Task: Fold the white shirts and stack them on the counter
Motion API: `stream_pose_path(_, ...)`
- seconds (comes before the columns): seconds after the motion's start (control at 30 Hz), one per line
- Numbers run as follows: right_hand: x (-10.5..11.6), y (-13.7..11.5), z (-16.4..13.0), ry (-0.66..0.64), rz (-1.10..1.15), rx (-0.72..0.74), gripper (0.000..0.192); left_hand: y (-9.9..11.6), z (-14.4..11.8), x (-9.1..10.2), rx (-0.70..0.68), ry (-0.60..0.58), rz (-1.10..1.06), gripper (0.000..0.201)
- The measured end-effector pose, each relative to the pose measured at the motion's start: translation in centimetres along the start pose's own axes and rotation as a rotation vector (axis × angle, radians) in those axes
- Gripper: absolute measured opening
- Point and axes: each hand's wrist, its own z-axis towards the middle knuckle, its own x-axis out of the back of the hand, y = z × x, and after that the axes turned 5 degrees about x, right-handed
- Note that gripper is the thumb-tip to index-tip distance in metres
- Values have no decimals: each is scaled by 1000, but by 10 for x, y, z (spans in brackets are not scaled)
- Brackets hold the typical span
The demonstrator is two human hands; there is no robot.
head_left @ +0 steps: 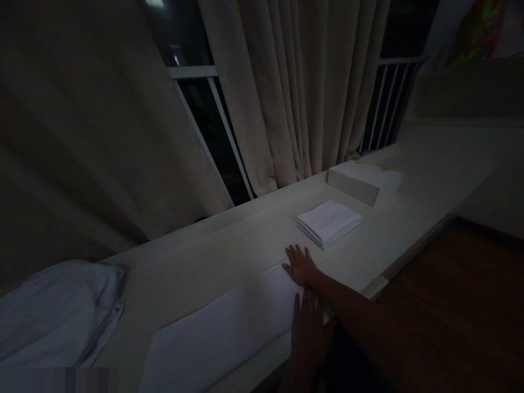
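Note:
A long white folded cloth [229, 322] lies flat along the pale tabletop, running from the lower middle of the view up to my hands. My right hand [302, 266] lies on its far right end, palm down with the fingers spread. Just below it, my left hand [309, 327] rests on the same end of the cloth, fingers stretched out and a little apart. Neither hand grips anything. Beyond my right hand sits a neatly folded white cloth stack [329, 219], apart from my fingers.
A loose heap of pale cloth [61, 311] lies at the far left. Toward the back right stands a low white box [360, 180]. Beige curtains [295, 93] hang behind the long table [184, 273], with dark window gaps and railings between them. Brown floor [462, 284] shows at right.

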Motion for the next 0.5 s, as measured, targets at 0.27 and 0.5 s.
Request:
stream_pose_path(0.27, 25, -33, -9, 43, -20, 53, 70, 3, -2, 4, 2, 23, -45, 71)
stream_pose_path(0.5, 27, -135, -65, 80, 145, 316, 68, -23, 0, -23, 166, -51, -28, 72)
